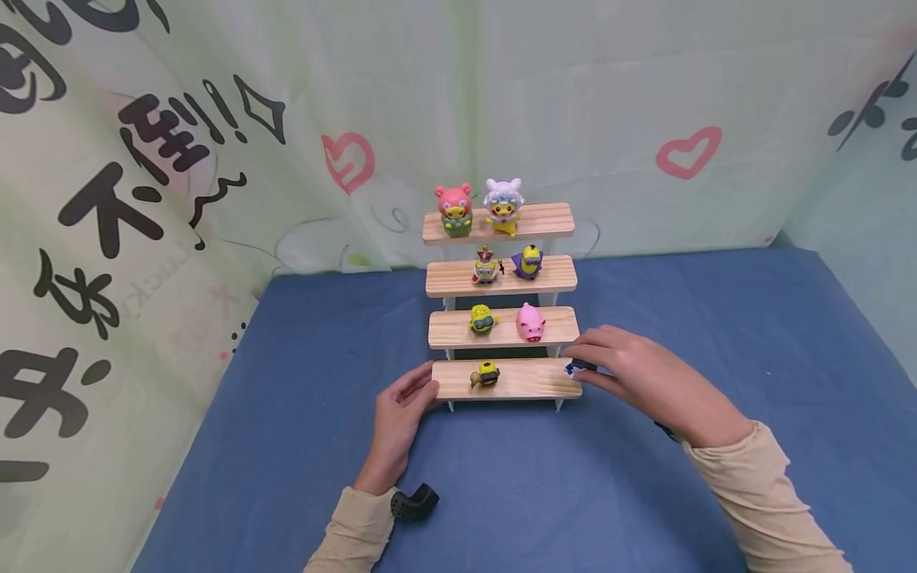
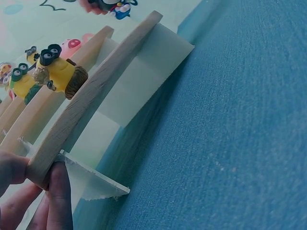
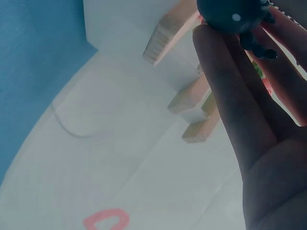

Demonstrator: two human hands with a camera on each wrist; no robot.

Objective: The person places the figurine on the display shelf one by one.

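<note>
A stepped wooden display stand has its lowest board (image 1: 530, 379) toward me. My left hand (image 1: 396, 426) grips that board's left end, with the thumb above and fingers beneath in the left wrist view. Between its fingertips, my right hand (image 1: 637, 368) pinches a small dark blue figurine (image 1: 579, 367) at the board's right end. In the right wrist view the figurine (image 3: 232, 14) shows a round dark body with white dots; the fingers hide part of it. A Minion figurine (image 1: 488, 374) with a brown piece at its side stands left of centre on the same board.
On the board above are a goggled Minion (image 1: 482, 320) and a pink pig (image 1: 531, 323). Higher up stand a crowned Minion (image 1: 485, 266), a purple-caped one (image 1: 528, 262), a pink-hooded figurine (image 1: 455, 211) and a white-hooded one (image 1: 504, 207). Blue cloth (image 1: 286, 446) covers the table; a printed curtain (image 1: 559, 103) hangs behind.
</note>
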